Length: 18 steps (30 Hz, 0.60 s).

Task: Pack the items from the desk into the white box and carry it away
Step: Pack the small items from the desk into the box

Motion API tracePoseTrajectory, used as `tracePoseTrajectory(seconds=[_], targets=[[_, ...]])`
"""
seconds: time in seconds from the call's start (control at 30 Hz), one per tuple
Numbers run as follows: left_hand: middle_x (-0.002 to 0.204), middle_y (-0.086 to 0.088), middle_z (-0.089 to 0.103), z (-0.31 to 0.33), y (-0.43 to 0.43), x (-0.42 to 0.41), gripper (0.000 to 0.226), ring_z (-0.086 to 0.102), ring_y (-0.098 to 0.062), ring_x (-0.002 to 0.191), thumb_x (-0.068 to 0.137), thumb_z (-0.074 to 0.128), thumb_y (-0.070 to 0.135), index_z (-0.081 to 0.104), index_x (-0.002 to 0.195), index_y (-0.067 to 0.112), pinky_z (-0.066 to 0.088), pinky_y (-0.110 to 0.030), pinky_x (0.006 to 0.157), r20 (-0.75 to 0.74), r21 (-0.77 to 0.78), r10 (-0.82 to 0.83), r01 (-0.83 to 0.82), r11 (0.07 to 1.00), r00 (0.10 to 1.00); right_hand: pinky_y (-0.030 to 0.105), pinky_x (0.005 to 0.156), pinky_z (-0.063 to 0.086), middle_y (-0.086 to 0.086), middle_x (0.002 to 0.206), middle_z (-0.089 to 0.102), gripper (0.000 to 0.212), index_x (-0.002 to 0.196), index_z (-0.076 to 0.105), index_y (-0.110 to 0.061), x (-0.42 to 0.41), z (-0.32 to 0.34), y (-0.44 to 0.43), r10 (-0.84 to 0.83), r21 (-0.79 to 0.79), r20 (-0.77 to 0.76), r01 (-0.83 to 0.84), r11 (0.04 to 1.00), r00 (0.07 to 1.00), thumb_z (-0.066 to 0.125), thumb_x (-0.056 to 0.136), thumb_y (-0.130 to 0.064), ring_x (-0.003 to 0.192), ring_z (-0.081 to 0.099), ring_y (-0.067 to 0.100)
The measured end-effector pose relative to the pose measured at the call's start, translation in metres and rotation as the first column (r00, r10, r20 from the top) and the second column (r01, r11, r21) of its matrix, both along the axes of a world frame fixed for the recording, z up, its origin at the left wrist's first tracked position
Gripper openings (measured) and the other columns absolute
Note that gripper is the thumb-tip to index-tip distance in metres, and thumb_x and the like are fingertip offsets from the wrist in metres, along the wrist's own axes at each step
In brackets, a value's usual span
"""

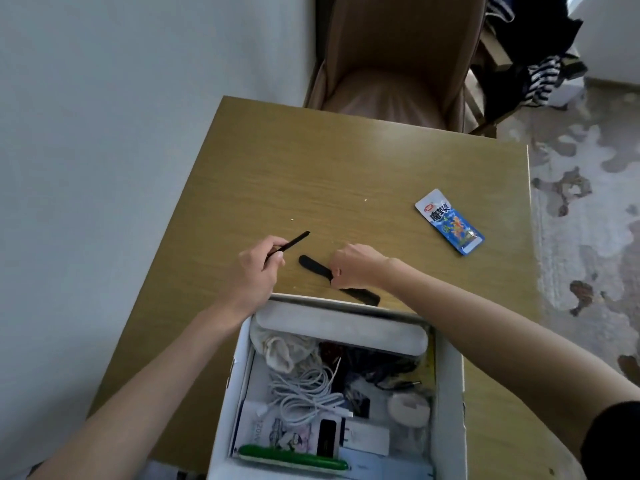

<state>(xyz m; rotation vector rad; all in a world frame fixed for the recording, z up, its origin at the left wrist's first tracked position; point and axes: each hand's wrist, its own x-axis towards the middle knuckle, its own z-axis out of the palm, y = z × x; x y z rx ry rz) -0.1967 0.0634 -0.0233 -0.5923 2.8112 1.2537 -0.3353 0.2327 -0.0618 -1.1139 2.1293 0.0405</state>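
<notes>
The box (446,386) stood open at the near edge of the desk (346,174), already well filled with a white cable, cloth, cards and a green tube. Just beyond the box's far rim lay a black comb (313,266). The right hand (356,266) was closed over the comb's middle, fingers curled down onto it; whether it had lifted clear of the desk could not be told. The left hand (254,268), left of the comb, pinched a thin black stick (292,242) between thumb and fingers, the free end pointing away from the box.

Far right of the comb, well apart from both hands, a blue packet (449,221) lay flat on the desk.

The comb appeared light, stiff and flat; a pinch across the spine at mid-length should hold it, since the teeth offer poor purchase. The stick appeared light and rigid. The packet looked thin, glossy and likely slippery; an edge pinch would suit it best.
</notes>
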Motion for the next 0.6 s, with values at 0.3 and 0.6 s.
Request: tracePoseTrajectory(seconds=[0.3,0.6], targets=[[0.085,0.005,0.064,0.001,0.002,0.003,0.025,0.042,-0.003,0.046,0.1,0.041,0.015,0.057,0.119,0.02,0.028,-0.016,0.041,-0.071,-0.047,0.011,-0.015,0.999,0.997,0.027,0.051,0.043,0.004,0.08,0.059,0.027,0.092,0.06,-0.008,0.009,0.0,-0.002,0.014,0.07,-0.09,-0.008,0.998,0.996,0.068,0.082,-0.032,0.064,0.052,0.017],[0.097,-0.001,0.063,0.017,0.006,0.008,0.027,0.054,-0.014,0.072,0.1,0.04,0.013,0.058,0.121,0.012,0.033,-0.02,0.05,-0.181,-0.185,-0.053,0.019,0.983,0.982,0.034,0.059,0.048,0.001,0.081,0.063,0.003,0.092,0.059,-0.018,0.011,0.07,0.022,-0.355,-0.265,-0.129,0.313,0.912,0.926,0.059,0.09,-0.02,0.074,0.061,0.025]])
